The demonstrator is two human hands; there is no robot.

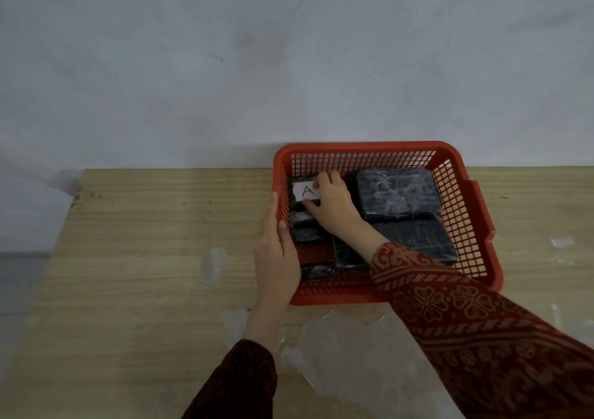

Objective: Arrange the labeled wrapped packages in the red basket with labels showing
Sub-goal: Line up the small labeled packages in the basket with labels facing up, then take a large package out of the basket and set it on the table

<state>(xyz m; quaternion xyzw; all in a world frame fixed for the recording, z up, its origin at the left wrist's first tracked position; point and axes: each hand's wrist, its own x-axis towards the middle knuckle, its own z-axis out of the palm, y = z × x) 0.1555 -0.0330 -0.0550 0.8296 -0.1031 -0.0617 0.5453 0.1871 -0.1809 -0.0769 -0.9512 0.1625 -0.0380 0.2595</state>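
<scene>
A red mesh basket (456, 168) stands on the wooden table against the wall. Inside lie several black wrapped packages. The small one in the far left corner (297, 201) carries a white label (305, 191) marked "A", face up. My right hand (334, 206) reaches into the basket and grips this package, thumb at its near edge, fingers over its far right corner. My left hand (276, 251) clasps the basket's left wall, thumb inside the rim. A large package (398, 193) lies at the far right with no label showing, another (418, 238) in front of it.
The wooden table (144, 242) has worn, pale patches near its front middle and right. A grey wall rises directly behind the basket. The table's left edge drops off at the left. Smaller black packages (316, 271) lie along the basket's left side.
</scene>
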